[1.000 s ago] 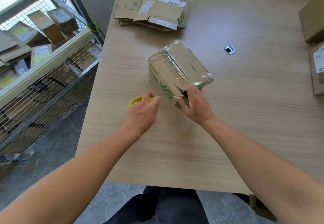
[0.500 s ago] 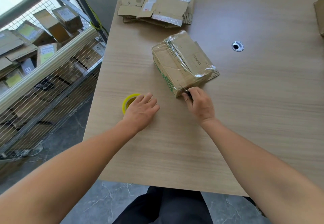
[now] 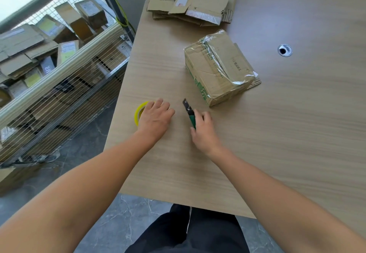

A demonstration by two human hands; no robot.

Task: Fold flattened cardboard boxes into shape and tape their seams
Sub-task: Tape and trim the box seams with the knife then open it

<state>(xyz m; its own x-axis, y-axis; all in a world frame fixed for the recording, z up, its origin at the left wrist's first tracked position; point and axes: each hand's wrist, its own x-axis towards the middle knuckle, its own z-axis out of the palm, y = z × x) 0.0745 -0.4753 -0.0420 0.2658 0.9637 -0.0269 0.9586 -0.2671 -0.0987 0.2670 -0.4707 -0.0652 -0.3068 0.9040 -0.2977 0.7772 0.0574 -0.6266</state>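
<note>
Off the box [image 3: 217, 68] now, right hand [image 3: 204, 132] (knife [image 3: 189, 112] gripped).

The taped cardboard box [image 3: 218, 66] bears green printed characters along its left side and a line of small dark characters on its top; none can be read. White shipping labels on the stack of flattened boxes [image 3: 193, 0] carry barcodes and print too small to read. Labels on cartons in the wire cage [image 3: 65, 86] are likewise illegible.

Yellow tape roll [image 3: 139, 112] — green-printed brown box [image 3: 216, 68].
</note>
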